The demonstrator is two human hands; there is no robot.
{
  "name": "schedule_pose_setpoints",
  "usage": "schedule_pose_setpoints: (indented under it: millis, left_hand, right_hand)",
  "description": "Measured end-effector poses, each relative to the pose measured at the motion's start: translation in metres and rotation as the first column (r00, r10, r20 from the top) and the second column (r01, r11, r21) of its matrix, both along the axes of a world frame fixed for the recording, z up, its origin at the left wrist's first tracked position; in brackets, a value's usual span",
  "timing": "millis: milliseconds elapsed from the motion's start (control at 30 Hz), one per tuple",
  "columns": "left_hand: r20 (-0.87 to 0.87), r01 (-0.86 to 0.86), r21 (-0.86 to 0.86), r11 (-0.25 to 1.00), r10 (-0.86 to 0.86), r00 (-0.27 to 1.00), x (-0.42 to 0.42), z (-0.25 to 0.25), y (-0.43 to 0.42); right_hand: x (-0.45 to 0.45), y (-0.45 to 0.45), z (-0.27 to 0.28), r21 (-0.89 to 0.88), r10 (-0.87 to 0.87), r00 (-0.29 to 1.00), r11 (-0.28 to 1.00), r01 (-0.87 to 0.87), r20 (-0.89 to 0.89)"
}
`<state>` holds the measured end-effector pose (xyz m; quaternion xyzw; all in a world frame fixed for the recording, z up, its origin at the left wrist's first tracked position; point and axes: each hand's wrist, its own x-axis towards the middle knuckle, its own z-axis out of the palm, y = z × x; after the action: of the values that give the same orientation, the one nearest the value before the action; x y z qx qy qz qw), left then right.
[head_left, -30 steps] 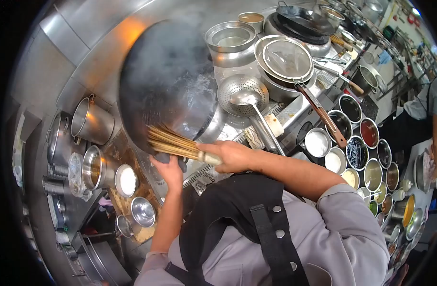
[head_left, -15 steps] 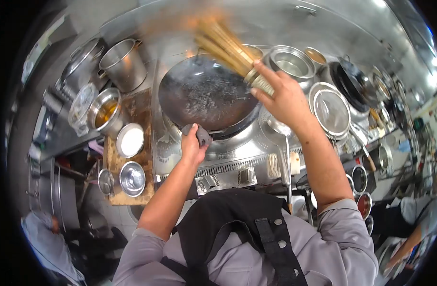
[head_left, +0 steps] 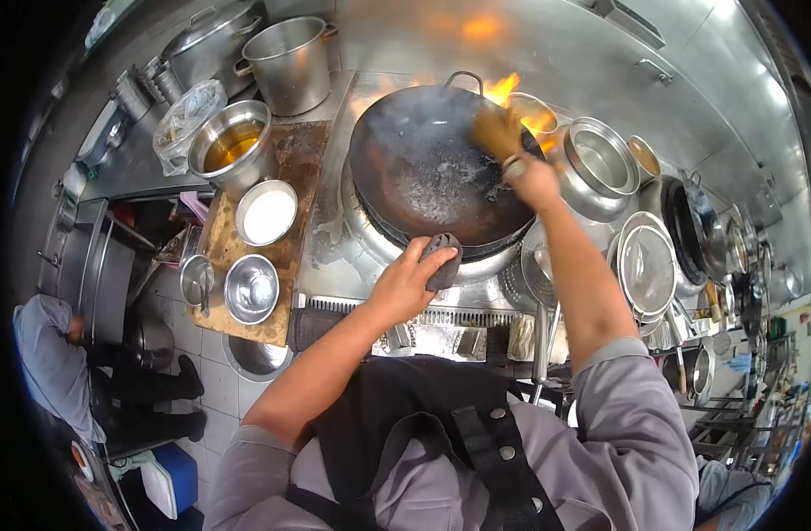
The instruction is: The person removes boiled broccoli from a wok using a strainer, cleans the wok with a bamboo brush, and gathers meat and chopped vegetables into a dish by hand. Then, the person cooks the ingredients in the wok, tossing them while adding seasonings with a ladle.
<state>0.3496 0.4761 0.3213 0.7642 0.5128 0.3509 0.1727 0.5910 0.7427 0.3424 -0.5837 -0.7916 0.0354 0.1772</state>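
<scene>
A large dark wok (head_left: 405, 159) sits tilted on the burner, with steam and a little bubbling liquid inside. My left hand (head_left: 403, 281) is closed around a dark folded cloth (head_left: 444, 262) at the wok's near rim; whether a handle lies under the cloth is hidden. In my right hand (head_left: 536, 182) is a bamboo wok brush (head_left: 496, 133), blurred by motion, its bristles over the wok's right side. Orange flames (head_left: 503, 90) rise behind the wok's far right edge.
To the left, a wooden board (head_left: 219, 305) carries a bowl of white contents (head_left: 267, 213) and a steel bowl (head_left: 251, 289). A pot of amber liquid (head_left: 262, 177) stands nearby. Rightward are nested pots (head_left: 604, 155), strainers (head_left: 646, 270) and a ladle (head_left: 541, 345). Another person (head_left: 60, 354) stands at far left.
My right hand has brought the brush down from above the wok's far edge to its right side. Flames now show at the back right. The camera view has shifted.
</scene>
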Motion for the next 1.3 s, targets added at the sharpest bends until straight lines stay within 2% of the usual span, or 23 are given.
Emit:
schedule_pose_setpoints:
  millis: [33,133,167,233,300,367,400,467,567,600,633,667,700,767,833,900,1000,1067,1100,1167,1233,1267,1300]
  left_hand:
    - [0.002,0.001,0.044,0.999,-0.001,1.0,-0.002,-0.001,0.003]
    - [0.039,0.007,0.054,0.999,-0.009,0.999,-0.007,-0.009,0.003]
    - [0.046,0.005,0.059,0.998,-0.008,0.999,-0.009,-0.011,0.004]
    - [0.085,0.022,0.021,1.0,-0.023,0.996,-0.009,-0.013,0.006]
    - [0.134,0.033,0.014,0.999,-0.035,0.99,-0.009,-0.013,0.008]
    - [0.138,0.042,0.023,0.999,-0.045,0.989,-0.006,-0.008,0.009]
    - [0.138,0.057,0.029,0.998,-0.06,0.989,-0.006,-0.008,0.009]
    - [0.142,0.043,0.026,0.999,-0.046,0.989,-0.009,-0.014,0.012]
    - [0.133,0.048,-0.012,0.999,-0.046,0.99,-0.009,-0.019,0.013]
    - [0.146,0.032,-0.033,0.999,-0.027,0.989,-0.009,-0.019,0.012]
    - [0.164,0.015,-0.053,0.998,-0.006,0.987,-0.007,-0.019,0.012]
    - [0.166,0.019,-0.049,0.999,-0.01,0.986,-0.007,-0.018,0.013]
    - [0.166,0.028,-0.054,0.998,-0.019,0.986,-0.009,-0.017,0.013]
    - [0.167,0.047,-0.063,0.997,-0.036,0.985,-0.009,-0.016,0.01]
    - [0.207,0.048,-0.129,0.99,-0.021,0.978,-0.008,-0.015,0.011]
    - [0.203,0.074,-0.114,0.991,-0.05,0.978,-0.005,-0.017,0.012]
    - [0.199,0.01,-0.074,0.997,0.005,0.98,0.0,-0.015,0.009]
    - [0.189,0.035,-0.057,0.998,-0.024,0.982,-0.001,-0.016,0.012]
    - [0.181,0.047,-0.043,0.998,-0.038,0.983,0.0,-0.015,0.013]
    - [0.205,0.057,-0.078,0.995,-0.04,0.978,0.001,-0.014,0.014]
    - [0.196,0.04,-0.08,0.996,-0.023,0.98,0.0,-0.019,0.011]
    - [0.191,0.061,-0.047,0.997,-0.051,0.98,0.001,-0.017,0.011]
    - [0.187,0.071,-0.043,0.997,-0.062,0.98,0.001,-0.018,0.01]
  right_hand:
    - [-0.019,-0.008,-0.016,-0.095,0.062,0.998,0.994,-0.059,0.033]
    - [-0.065,-0.073,0.012,-0.352,0.314,0.929,0.862,-0.365,-0.194]
    - [-0.062,-0.077,-0.004,-0.403,0.349,0.836,0.753,-0.52,-0.424]
    - [-0.026,-0.07,0.003,-0.312,0.515,0.758,0.701,-0.641,-0.401]
    - [0.016,-0.033,0.043,-0.462,0.429,0.903,0.805,-0.372,0.02]
    - [0.032,0.012,0.05,-0.099,-0.029,0.87,0.991,0.089,0.492]
    - [0.025,0.014,0.051,-0.099,-0.029,0.871,0.991,0.089,0.491]
    - [0.0,0.016,0.046,0.1,-0.16,0.973,0.984,0.145,0.165]
    - [-0.048,0.018,-0.027,-0.095,0.042,0.997,0.995,-0.035,0.072]
    - [-0.078,-0.027,0.008,-0.496,0.003,1.0,0.868,-0.018,-0.03]
    - [-0.091,-0.056,0.009,-0.443,0.109,0.982,0.881,-0.167,-0.153]
    - [-0.088,-0.06,-0.023,-0.211,0.403,0.889,0.87,-0.445,-0.215]
    - [-0.089,-0.098,0.03,-0.634,0.137,0.912,0.679,-0.37,-0.386]
    - [-0.029,-0.065,-0.007,-0.234,0.561,0.782,0.75,-0.619,-0.27]
    - [0.01,-0.057,0.06,-0.462,0.244,0.966,0.869,-0.177,0.089]
    - [0.037,-0.028,0.05,0.045,-0.187,0.944,0.982,0.182,0.273]
    - [0.028,-0.05,0.055,0.08,-0.065,0.994,0.995,0.059,0.084]
    - [0.008,-0.084,0.071,-0.438,0.06,0.988,0.899,0.01,0.145]
    - [0.009,-0.101,0.062,-0.388,0.298,0.94,0.896,-0.215,0.167]
    - [0.015,-0.12,0.066,-0.467,0.353,0.934,0.836,-0.287,0.059]
    - [0.035,-0.114,0.108,-0.511,0.226,0.966,0.849,-0.133,0.124]
    - [0.054,-0.096,0.1,-0.342,0.115,0.961,0.939,-0.023,0.25]
    - [0.058,-0.078,0.085,-0.1,-0.155,0.936,0.976,0.195,0.315]
